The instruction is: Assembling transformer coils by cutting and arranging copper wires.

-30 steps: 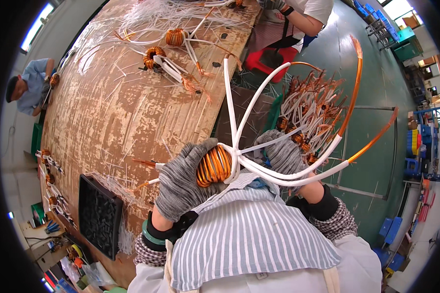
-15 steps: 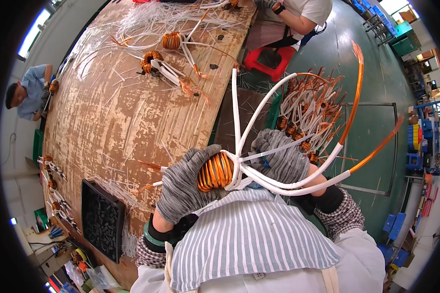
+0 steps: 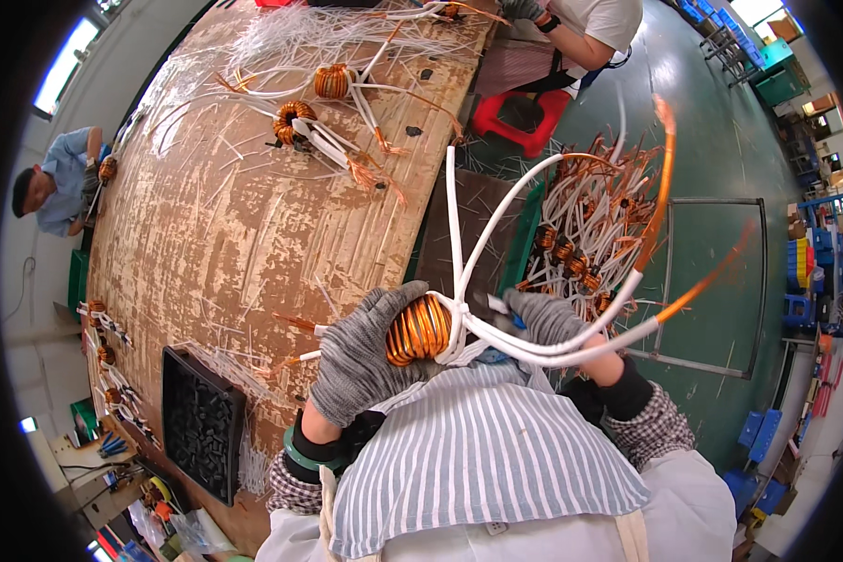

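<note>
In my left hand (image 3: 370, 351), gloved in grey knit, is a copper-wound ring coil (image 3: 419, 330), gripped by its left side. White-sleeved wire leads (image 3: 525, 349) with bare copper ends fan out from the coil, some upward and others to the right. A white tie (image 3: 459, 309) bunches them at the coil's right side. My right hand (image 3: 548, 318), in a matching glove, is closed just right of that tie on a small blue-handled tool (image 3: 517, 320). Its tip is blurred and its kind is unclear. A faint, pale strip (image 3: 620, 122) appears above the floor at upper right.
Several coils with white leads (image 3: 295, 122) lie on the worn wooden table (image 3: 253, 234), among plastic offcuts. A black tray (image 3: 201, 421) holds small black pieces. Finished-looking coils fill a green bin (image 3: 525, 234) at right. A red stool (image 3: 525, 122) and two people are beyond.
The long tie tail beside my right hand is gone from the bundle, and a pale strip shows at upper right. My right hand has shifted right and down; the left still grips the coil.
</note>
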Tool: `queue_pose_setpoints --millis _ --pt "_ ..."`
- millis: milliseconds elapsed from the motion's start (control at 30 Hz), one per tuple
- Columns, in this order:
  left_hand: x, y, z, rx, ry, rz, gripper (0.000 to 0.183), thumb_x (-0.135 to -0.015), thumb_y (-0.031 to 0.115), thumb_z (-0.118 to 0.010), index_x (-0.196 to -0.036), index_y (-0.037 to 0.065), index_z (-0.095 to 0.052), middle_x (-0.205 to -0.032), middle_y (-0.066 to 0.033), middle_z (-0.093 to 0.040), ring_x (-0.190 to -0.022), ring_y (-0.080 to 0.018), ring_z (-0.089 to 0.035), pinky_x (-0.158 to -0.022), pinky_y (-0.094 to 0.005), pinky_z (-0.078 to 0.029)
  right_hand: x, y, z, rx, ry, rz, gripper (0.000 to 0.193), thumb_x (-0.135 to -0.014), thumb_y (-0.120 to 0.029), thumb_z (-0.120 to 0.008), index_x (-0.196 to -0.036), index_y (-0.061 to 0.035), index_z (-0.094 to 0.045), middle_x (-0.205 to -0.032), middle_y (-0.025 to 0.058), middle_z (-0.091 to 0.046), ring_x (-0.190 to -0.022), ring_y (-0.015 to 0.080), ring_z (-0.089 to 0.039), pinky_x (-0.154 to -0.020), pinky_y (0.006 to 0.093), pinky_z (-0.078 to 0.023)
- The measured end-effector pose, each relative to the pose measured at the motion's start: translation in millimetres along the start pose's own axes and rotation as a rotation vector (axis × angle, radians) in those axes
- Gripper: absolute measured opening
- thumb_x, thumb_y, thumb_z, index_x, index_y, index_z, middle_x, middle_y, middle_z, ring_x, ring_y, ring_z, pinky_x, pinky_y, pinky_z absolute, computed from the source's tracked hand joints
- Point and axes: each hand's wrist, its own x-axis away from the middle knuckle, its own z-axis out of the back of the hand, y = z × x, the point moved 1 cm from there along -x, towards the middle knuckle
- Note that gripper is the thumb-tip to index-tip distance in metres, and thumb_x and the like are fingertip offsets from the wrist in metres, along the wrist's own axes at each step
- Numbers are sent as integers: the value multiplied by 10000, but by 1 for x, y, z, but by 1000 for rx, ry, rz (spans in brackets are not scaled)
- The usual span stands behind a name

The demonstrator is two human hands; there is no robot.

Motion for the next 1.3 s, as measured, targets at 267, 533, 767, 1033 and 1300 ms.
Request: queue_pose_setpoints --millis 267,533,767,1033,1300 --pt "-16 -21 -13 -173 -55 39 675 -594 328 -780 -1145 59 -501 -1009 -139 -576 -909 -283 -586 -794 -334 -474 22 -61 19 -405 -26 595 321 -808 -174 -583 -1070 -12 -491 -888 112 -558 -839 253 -565 -731 329 -457" --pt "-3 6 -15 -654 -390 -263 477 -731 253 -599 -1172 112 -484 -930 -97 -546 -757 -270 -578 -589 -363 -485 -27 -65 31 -2 3 581 337 -839 -307 -504 -946 10 -542 -854 186 -510 -871 326 -510 -818 388 -390" --pt "35 -3 14 -603 -505 -226 550 -778 193 -520 -1296 113 -355 -1090 -112 -532 -787 -257 -568 -618 -356 -505 16 -20 0 -494 -392 123 344 -846 -320 -559 -1007 -17 -567 -865 65 -603 -847 149 -550 -738 296 -445" --pt "7 -30 46 -420 -338 -114 638 -612 275 -728 -1138 23 -469 -956 -152 -563 -834 -278 -585 -728 -361 -480 21 -38 46 -1132 276 64 249 -868 -243 -508 -974 -31 -583 -1005 155 -600 -905 244 -575 -836 310 -436" --pt "-15 -139 139 564 630 183 635 -658 184 -772 -1175 45 -431 -1023 -80 -574 -914 -191 -583 -755 -318 -524 83 72 60 -1562 885 155 125 -855 -242 -557 -857 -119 -534 -918 89 -636 -842 207 -613 -737 388 -510"
